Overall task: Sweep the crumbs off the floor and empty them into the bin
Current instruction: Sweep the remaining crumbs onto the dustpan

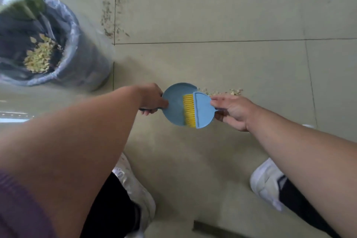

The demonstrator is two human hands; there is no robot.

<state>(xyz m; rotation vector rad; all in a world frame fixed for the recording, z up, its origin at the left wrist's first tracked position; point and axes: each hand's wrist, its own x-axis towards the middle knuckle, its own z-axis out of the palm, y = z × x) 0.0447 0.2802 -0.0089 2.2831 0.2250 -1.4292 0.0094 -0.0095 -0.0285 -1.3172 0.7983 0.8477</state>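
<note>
Nearest the camera, 2 bare forearms reach forward and down over white shoes [266, 181]. The left hand [152, 99] grips the handle of the blue dustpan [173, 102], held low by the tiled floor [251, 63]. The right hand [233, 111] pinches the brush [202, 111] at its rounded back, yellow bristles lying on the pan. Both tools look light, stiff plastic, likely slippery, best taken at handle and back edge. Loose crumbs [222, 92] lie just beyond the brush, a second patch [112, 19] further off. The lined bin [48, 48] stands left, crumbs already inside.
</note>
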